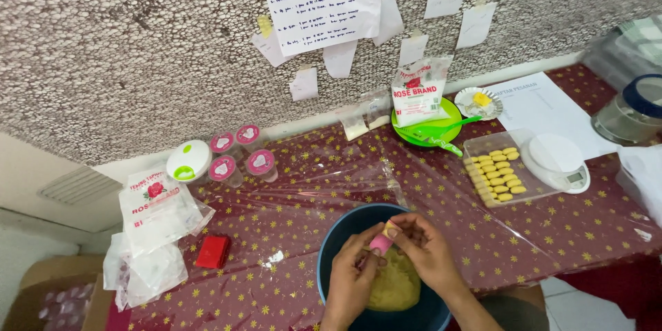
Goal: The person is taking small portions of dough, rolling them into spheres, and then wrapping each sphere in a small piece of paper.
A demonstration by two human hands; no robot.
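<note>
Both my hands meet over the dark blue bowl: left hand and right hand pinch a small pink mould above the yellow dough, so crumbs fall inside.

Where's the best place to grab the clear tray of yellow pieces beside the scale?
Probably the clear tray by its near long rim, coming from the table's front edge. That side faces open tablecloth; the white scale crowds its right end, and the yellow pieces fill the middle, so keep it level.
</note>
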